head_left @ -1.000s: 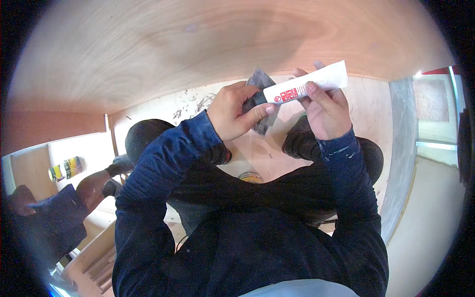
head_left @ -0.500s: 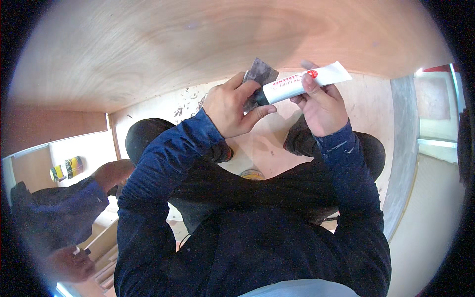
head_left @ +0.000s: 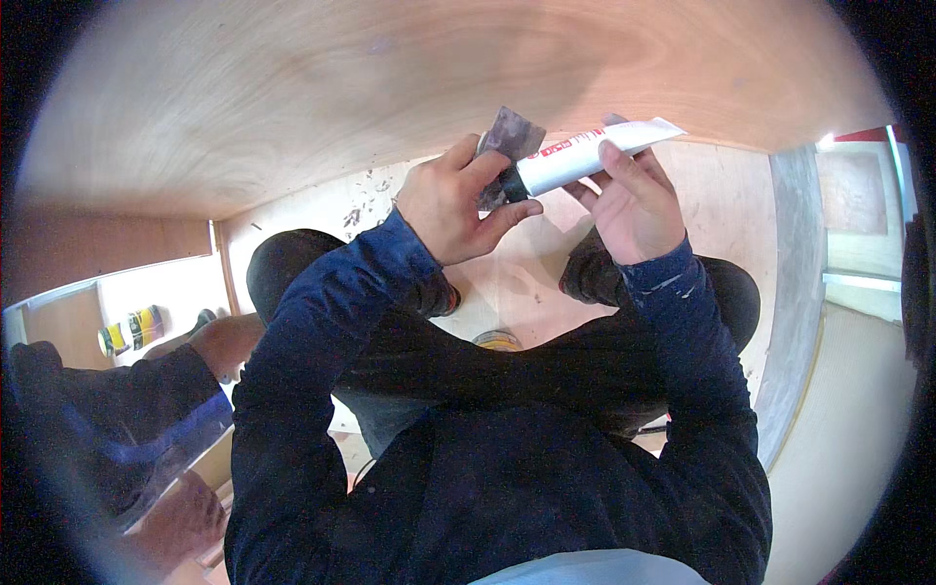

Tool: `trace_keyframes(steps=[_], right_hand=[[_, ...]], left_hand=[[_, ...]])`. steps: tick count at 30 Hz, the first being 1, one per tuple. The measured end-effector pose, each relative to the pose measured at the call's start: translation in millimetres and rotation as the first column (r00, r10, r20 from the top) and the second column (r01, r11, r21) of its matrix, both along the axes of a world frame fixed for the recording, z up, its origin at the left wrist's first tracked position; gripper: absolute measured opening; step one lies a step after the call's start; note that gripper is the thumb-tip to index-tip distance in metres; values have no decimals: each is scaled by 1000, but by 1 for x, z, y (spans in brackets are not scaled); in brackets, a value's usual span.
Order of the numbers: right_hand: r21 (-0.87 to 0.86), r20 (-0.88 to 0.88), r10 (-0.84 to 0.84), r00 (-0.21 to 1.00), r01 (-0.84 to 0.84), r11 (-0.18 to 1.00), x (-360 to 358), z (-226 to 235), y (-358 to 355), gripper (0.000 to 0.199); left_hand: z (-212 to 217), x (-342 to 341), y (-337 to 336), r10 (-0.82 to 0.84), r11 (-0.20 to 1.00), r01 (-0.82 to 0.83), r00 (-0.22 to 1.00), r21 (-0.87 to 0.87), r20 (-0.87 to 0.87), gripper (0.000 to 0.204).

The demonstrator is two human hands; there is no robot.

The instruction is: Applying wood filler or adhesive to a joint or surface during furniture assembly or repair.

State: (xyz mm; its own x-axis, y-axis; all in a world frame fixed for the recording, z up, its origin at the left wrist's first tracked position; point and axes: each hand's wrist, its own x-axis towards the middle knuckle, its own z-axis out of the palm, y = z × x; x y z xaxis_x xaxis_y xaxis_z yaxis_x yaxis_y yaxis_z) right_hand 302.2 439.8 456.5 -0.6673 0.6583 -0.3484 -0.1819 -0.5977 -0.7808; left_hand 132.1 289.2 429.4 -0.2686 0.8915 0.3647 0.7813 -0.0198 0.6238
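The right hand (head_left: 634,200) pinches a white tube (head_left: 590,156) mid-body above the plywood panel (head_left: 292,97). The left hand (head_left: 453,200) closes its grip on the tube's black cap (head_left: 509,183) and a grey scrap (head_left: 509,136). Squeezing too hard while the cap loosens could spurt the contents onto the fingers.

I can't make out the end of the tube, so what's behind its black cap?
Behind the black cap of the white tube sits a small grey sheet, pinched in the left hand. Its lower part is hidden by the cap and fingers. The right hand holds the tube's body.
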Motion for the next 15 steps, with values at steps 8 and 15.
trace_keyframes(steps=[8, 15], right_hand=[[92, -65, 46, 997, -40, 995, 11, -5, -2, 46], [-18, -92, -14, 996, 12, 1000, 13, -2, -4, 38]], left_hand=[[0, 9, 0, 20, 1000, -20, 1000, 20, 9, 48], [1, 13, 2, 11, 1000, -13, 998, 28, 55, 49]])
